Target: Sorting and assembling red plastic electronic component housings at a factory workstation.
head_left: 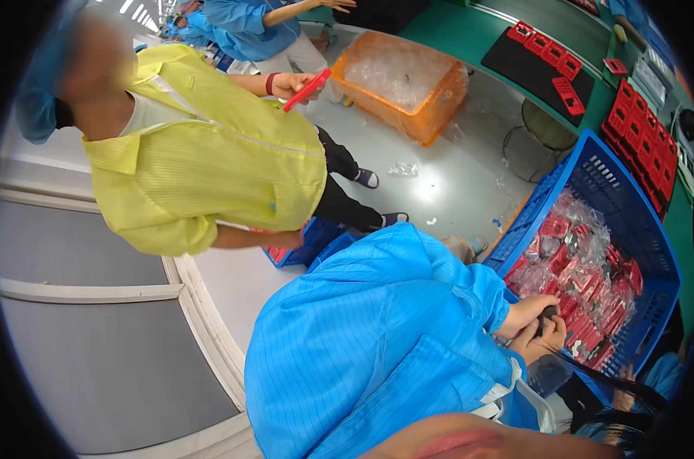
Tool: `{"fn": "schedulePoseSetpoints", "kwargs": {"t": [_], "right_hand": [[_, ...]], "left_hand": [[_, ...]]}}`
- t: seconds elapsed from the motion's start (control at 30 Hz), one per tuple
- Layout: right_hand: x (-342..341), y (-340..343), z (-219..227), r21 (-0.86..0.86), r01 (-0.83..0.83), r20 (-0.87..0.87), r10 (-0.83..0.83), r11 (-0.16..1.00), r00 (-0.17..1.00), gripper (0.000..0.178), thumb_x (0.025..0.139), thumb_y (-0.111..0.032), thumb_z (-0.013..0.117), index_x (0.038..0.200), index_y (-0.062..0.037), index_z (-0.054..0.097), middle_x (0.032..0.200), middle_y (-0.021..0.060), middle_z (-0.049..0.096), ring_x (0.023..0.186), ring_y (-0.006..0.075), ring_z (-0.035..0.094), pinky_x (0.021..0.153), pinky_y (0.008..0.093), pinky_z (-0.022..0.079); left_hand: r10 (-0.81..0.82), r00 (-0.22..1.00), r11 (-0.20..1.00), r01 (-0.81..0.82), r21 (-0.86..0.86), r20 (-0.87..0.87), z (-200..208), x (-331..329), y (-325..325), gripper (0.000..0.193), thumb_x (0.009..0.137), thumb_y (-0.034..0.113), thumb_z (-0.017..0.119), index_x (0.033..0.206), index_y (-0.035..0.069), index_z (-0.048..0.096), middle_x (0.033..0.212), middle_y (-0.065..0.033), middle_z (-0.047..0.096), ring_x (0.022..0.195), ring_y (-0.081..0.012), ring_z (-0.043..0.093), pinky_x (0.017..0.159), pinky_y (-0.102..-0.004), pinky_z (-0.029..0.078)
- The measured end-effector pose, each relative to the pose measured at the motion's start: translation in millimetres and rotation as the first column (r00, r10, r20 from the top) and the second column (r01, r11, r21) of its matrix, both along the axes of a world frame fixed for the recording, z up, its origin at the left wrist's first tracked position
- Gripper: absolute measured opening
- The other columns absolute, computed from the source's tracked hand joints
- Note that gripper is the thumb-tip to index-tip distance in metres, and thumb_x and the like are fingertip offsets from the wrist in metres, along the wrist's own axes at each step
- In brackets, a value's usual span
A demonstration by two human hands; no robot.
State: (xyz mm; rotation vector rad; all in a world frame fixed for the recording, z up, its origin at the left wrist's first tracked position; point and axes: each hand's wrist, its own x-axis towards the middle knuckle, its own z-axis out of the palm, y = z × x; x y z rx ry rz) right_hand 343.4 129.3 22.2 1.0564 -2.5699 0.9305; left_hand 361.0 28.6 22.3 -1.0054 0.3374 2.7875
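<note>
Both my hands meet at the near left side of a large blue crate (663,252). My left hand (521,315), at the end of a blue sleeve, has its fingers curled over a small dark rounded object (546,319). Against its near side, my right hand (542,343) presses the same object, fingers bent. Its exact kind cannot be made out, since the fingers cover most of it. Just beyond my hands, the crate holds many red flat pieces (584,283) in clear plastic bags.
A person in a yellow jacket (224,145) stands at the left holding a red flat piece (306,90). An orange crate (431,115) of clear plastic stands on the floor. Red casings (641,141) lie on the green bench (454,30). Another person's hand (625,386) shows lower right.
</note>
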Motion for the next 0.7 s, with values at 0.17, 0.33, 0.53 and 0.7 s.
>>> {"fn": "schedulePoseSetpoints", "kwargs": {"t": [0.17, 0.33, 0.53, 0.7], "right_hand": [[0, -11, -6, -0.291, 0.242, 0.236, -0.176, 0.926, 0.956, 0.039, 0.095, -0.028, 0.049, 0.12, 0.0027, 0.047, 0.128, 0.0189, 0.044, 0.117, 0.0337, 0.045, 0.098, 0.0463, 0.035], [1, -16, 4, -0.383, 0.299, 0.467, -0.096, 0.874, 0.879, 0.048, 0.094, -0.031, 0.054, 0.131, -0.0022, 0.045, 0.132, 0.0147, 0.048, 0.12, 0.0294, 0.047, 0.105, 0.0377, 0.034], [-1, -19, -17, -0.51, 0.31, 0.702, 0.18, 0.802, 0.689, 0.047, 0.094, -0.021, 0.055, 0.134, -0.0011, 0.041, 0.131, 0.0167, 0.049, 0.115, 0.0282, 0.05, 0.099, 0.0375, 0.039], [-2, 12, -28, -0.546, 0.446, 0.805, 0.297, 0.709, 0.513, 0.049, 0.093, -0.013, 0.056, 0.137, -0.0002, 0.038, 0.13, 0.0183, 0.05, 0.111, 0.0273, 0.054, 0.094, 0.0373, 0.044]], "left_hand": [[0.014, 0.981, 0.958, -0.069, -0.279, -0.194, -12, -9, 15, 0.026, 0.097, 0.03, 0.045, 0.09, 0.008, 0.057, 0.082, -0.0009, 0.056, 0.073, -0.0124, 0.049, 0.071, -0.0283, 0.044], [-0.096, 0.953, 0.844, -0.074, -0.532, -0.286, -6, -7, 21, 0.028, 0.098, 0.031, 0.041, 0.104, 0.007, 0.054, 0.099, -0.0058, 0.055, 0.086, -0.017, 0.048, 0.085, -0.032, 0.04], [-0.4, 0.906, 0.407, 0.041, -0.913, -0.137, -18, -5, 23, 0.039, 0.098, 0.032, 0.041, 0.13, 0.009, 0.04, 0.135, -0.0051, 0.034, 0.125, -0.0223, 0.022, 0.103, -0.0424, 0.022], [-0.529, 0.848, -0.071, -0.002, -0.997, 0.036, -17, -7, 23, 0.052, 0.093, 0.03, 0.048, 0.139, 0.007, 0.038, 0.15, -0.0119, 0.028, 0.142, -0.03, 0.016, 0.112, -0.05, 0.017]]}}
